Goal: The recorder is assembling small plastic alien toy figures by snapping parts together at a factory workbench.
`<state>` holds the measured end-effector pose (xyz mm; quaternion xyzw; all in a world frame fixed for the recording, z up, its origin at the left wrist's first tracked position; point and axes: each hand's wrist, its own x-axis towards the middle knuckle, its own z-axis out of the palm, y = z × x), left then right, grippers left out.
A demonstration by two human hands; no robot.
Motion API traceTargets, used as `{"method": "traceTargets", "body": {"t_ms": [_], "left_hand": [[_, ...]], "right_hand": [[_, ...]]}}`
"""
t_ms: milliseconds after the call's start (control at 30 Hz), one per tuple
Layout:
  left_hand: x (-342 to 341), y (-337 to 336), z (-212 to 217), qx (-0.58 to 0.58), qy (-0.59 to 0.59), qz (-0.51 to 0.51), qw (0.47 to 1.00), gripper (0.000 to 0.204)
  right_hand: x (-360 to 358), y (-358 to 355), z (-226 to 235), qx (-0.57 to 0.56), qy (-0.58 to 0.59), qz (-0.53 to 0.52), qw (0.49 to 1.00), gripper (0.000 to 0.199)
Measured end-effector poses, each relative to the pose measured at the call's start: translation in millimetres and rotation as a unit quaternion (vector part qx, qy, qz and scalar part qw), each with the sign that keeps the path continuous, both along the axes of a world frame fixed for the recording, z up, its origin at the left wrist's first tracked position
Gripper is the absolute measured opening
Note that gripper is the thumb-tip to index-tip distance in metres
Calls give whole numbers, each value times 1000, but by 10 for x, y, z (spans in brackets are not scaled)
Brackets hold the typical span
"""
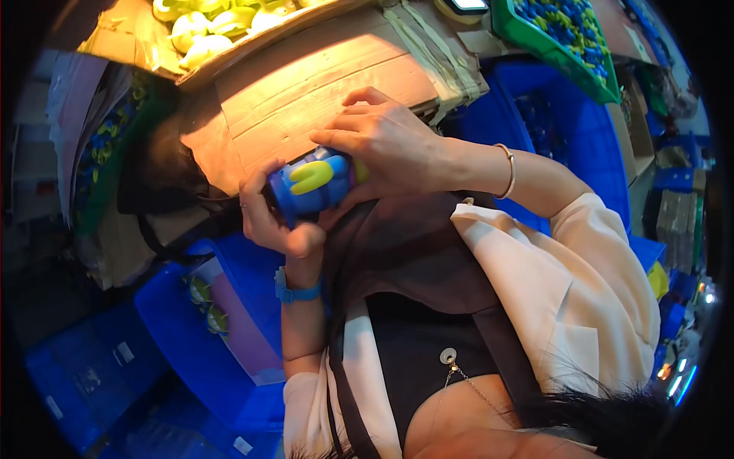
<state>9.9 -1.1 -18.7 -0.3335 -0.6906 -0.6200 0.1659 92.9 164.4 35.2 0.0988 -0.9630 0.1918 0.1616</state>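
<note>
One blue toy [312,186] with a yellow-green raised part is seen, gripped between two hands just in front of the chest and just below the cardboard-covered counter [321,73]. The left hand [267,218] is wrapped around the toy's left end from below, fingers curled closed on it, with a blue wristband [297,293] worn on that wrist. The right hand [382,141] is laid over the toy's right end from above, fingers bent and pressed down on it; a thin bracelet [508,170] is worn on that forearm, which is stretched in from the right. The left forearm is raised upright from the lower edge. One cardboard tray of several yellow-green pieces [202,30] is set at the counter's far edge, and one green bin of small blue parts [562,34] is placed at upper right. Several blue crates [191,336] are seen below on the left.
</note>
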Motion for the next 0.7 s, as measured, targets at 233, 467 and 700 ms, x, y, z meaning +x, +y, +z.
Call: {"method": "traceTargets", "body": {"t_ms": [233,467,700], "left_hand": [[-220,136,41,9,-4,69,998,81],[-584,410,94,-37,-63,34,997,64],[-565,325,183,45,-163,25,985,75]], "right_hand": [[-84,-103,-163,-67,13,-18,998,71],[-383,-44,-299,-95,-43,-113,988,57],[-289,-37,-34,-56,-5,-112,992,79]]}}
